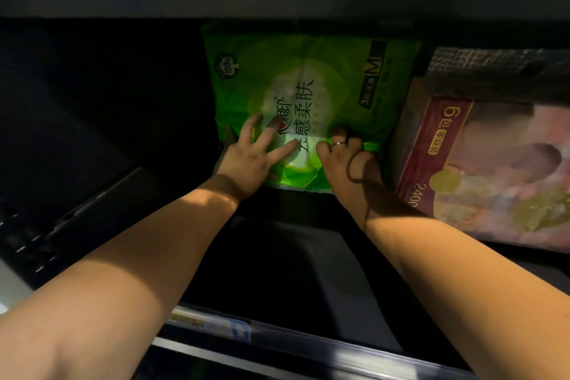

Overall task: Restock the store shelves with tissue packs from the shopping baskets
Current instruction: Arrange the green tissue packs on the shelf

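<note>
- Green pack (308, 86), frame centre, lies flat deep on the dark shelf (296, 262), just beside a pink pack (481, 163) at right; placement judged nearly complete
- Left hand (253, 154) spread, straight fingers pressing the green pack's near end; right hand (342, 154) bent-fingered on the same end; pinching or merely pushing cannot be told
- Left to do: release; baskets out of view, so remaining stock unknown
</note>
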Demonstrator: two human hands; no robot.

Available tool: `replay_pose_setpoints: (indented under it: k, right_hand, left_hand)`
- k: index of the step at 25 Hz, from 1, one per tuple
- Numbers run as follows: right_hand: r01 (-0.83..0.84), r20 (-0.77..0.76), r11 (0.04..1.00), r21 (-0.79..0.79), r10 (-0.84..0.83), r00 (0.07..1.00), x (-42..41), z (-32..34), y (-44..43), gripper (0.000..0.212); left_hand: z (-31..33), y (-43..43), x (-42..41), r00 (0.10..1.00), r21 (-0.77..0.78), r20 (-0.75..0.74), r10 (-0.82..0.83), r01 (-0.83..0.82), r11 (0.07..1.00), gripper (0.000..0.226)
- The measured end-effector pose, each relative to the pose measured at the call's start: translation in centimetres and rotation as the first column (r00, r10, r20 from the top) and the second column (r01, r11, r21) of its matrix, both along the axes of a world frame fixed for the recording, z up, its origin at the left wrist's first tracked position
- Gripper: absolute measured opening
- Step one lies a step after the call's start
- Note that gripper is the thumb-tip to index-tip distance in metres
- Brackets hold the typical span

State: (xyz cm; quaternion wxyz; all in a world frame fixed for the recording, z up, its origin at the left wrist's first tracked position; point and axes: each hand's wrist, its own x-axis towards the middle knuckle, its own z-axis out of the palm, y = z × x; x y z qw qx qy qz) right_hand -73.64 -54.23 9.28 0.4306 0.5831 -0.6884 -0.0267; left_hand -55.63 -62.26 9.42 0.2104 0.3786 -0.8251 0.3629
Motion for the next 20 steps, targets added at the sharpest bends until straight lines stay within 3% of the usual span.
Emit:
replay_pose_setpoints:
  k: [4,7,11,14,17,20]
  right_hand:
    - [-0.004,0.024,1.000,0.010,0.004,1.000,0.1,0.1,0.7,0.023]
    - [-0.031,0.225,0.993,0.118,0.003,0.974,0.4,0.3,2.2,0.041]
    - [-0.020,0.430,0.966,0.260,-0.097,0.898,1.5,1.9,5.2,0.054]
    - [0.005,0.451,0.942,0.336,-0.166,0.877,2.9,3.7,9.1,0.072]
    - [0.012,0.438,0.978,0.210,-0.105,0.893,4.4,4.6,14.6,0.068]
    - [0.039,0.485,0.989,0.142,-0.104,0.869,6.1,4.0,19.5,0.070]
  left_hand:
    - [0.2,0.9,0.2,1.000,0.076,0.024,0.015,-0.017,0.997,0.097]
    - [0.7,2.6,0.7,0.996,0.231,0.072,0.053,-0.069,0.971,0.087]
    - [2.4,6.6,1.2,0.996,0.413,-0.013,0.084,-0.071,0.908,0.093]
    - [3.1,9.5,2.7,0.997,0.406,-0.048,0.052,-0.028,0.914,0.083]
    - [3.9,13.2,4.3,0.986,0.348,-0.168,-0.017,0.075,0.934,0.073]
    - [3.7,17.3,5.6,0.976,0.364,-0.197,-0.089,0.158,0.918,0.073]
